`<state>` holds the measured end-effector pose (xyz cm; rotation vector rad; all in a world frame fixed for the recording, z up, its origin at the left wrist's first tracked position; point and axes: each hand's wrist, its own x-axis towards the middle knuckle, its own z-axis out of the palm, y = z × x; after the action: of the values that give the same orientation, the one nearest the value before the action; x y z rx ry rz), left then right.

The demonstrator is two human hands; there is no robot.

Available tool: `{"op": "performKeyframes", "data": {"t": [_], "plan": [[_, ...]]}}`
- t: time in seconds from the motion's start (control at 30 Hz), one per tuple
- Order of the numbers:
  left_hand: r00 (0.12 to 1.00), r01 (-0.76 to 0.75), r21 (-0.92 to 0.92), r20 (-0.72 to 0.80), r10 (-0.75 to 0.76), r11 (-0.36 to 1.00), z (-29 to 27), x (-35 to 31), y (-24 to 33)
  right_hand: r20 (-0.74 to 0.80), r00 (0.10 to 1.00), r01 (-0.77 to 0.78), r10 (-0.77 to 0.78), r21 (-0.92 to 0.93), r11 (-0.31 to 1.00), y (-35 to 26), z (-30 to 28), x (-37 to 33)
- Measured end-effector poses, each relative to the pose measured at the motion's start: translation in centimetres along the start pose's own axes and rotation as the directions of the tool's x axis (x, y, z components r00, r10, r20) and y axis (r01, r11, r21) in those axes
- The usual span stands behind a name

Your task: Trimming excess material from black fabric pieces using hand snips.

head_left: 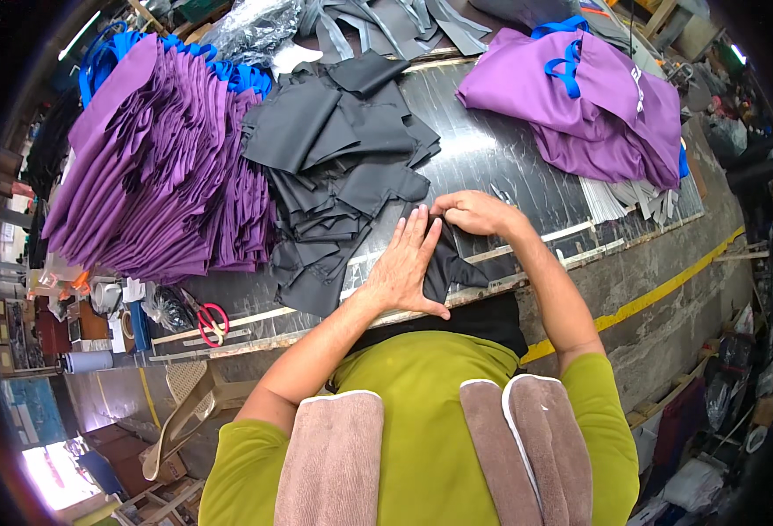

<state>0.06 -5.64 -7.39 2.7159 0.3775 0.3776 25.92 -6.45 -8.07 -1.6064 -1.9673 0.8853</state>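
Observation:
A small piece of black fabric (446, 267) lies near the table's front edge, partly hidden under my hands. My left hand (404, 267) rests flat on its left side, fingers stretched out and thumb apart. At its far end my right hand (474, 213) is closed, with curled fingers pinching the cloth; the fingertips are partly hidden. Just left of my hands spreads a loose heap of black fabric pieces (334, 131), folded and overlapping.
A tall stack of purple cloth pieces (159, 167) with blue straps (102, 66) fills the table's left. Another purple bundle (588, 96) sits far right, above grey strips (627, 200). Red-handled scissors (212, 324) hang at the front left edge. A beige chair (189, 394) stands below.

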Motion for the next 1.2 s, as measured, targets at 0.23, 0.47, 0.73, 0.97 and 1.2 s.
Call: {"op": "performKeyframes", "data": {"t": [0.23,0.47,0.73,0.97,1.2], "plan": [[1.0,0.014,-0.031,0.019,-0.014,0.999,-0.2,-0.2,0.0,0.399,0.901,-0.305,0.171,0.303,0.903,-2.2,-2.4,1.7],[1.0,0.015,-0.012,0.016,-0.014,1.0,-0.2,-0.1,0.0,0.514,0.764,-0.472,0.391,0.031,0.881,-1.5,-4.0,1.1],[0.997,0.019,0.076,0.074,-0.025,0.997,-0.2,0.5,0.1,0.624,0.679,-0.59,0.387,0.15,0.793,0.2,-3.1,-0.5],[0.996,-0.012,0.086,0.088,0.005,0.996,-0.1,0.6,0.2,0.554,0.7,-0.587,0.451,0.087,0.805,-0.1,-3.9,-1.5],[0.995,-0.042,0.129,0.097,0.03,0.991,-0.3,0.7,0.1,0.349,0.865,-0.432,0.36,0.153,0.889,-1.5,-2.7,-3.7]]}}
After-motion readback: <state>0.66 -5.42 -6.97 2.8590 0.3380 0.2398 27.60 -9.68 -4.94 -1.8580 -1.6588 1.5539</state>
